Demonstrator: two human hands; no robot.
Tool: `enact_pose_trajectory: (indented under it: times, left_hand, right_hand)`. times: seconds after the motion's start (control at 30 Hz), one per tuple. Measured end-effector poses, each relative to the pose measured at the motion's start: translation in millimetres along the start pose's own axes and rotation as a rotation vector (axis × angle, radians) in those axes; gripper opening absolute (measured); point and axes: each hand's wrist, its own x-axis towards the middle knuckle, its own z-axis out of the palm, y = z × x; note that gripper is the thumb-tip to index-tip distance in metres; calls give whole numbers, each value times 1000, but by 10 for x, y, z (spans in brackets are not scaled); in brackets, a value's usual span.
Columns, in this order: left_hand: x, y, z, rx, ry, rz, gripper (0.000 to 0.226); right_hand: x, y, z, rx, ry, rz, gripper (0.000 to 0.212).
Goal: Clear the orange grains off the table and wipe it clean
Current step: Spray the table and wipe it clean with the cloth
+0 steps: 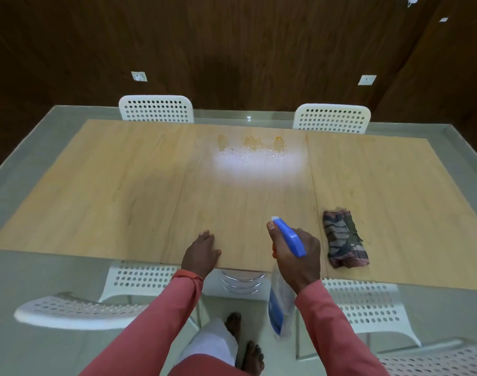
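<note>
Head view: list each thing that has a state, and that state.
Spray bottle: gripped, nozzle aimed across table.
Right hand: holds the bottle.
Left hand: flat on table edge.
Cloth: folded, untouched.
Orange stains: wet with droplets.
Table: not yet wiped.

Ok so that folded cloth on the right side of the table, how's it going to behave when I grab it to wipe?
The cloth looks soft and loosely folded, so it will probably go floppy and unfold when lifted. It seems thin, so likely light. Pushed flat across the wooden table, it may bunch up at first rather than slide evenly.
</note>
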Motion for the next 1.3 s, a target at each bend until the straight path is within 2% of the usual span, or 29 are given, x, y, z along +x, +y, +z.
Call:
enact_pose_trajectory:
  times: [0.27, 0.4, 0.57, 0.7, 0.87, 0.97, 1.1, 1.3]
  left_hand:
    - [-29, 32, 19, 8, -3, -4, 47]
    - [-9, -18, 46, 13, 3, 21, 45]
    - [-30, -114, 14, 19, -21, 101, 49]
    - [5, -184, -40, 39, -52, 151, 51]
    - [-9, -265, -63, 104, -70, 257, 43]
    - [-7, -357, -84, 128, -81, 313, 39]
    - [-43, -450, -99, 139, -64, 344, 24]
    - [-130, -582, -112, 97, -52, 368, 21]
  right_hand:
    - [-259, -53, 34, 19, -66, 8, 64]
    - [-334, -34, -6, -45, 34, 35, 61]
    - [-461, -80, -37, -180, 239, 84, 57]
    - [-578, -159, -5, -236, 313, 124, 58]
    - [-836, -296, 94, -244, 299, 193, 60]
    - [-928, -356, 200, -202, 217, 202, 68]
    - [-1070, -475, 398, -162, 134, 162, 70]
    - [-1133, -626, 517, -110, 128, 197, 70]
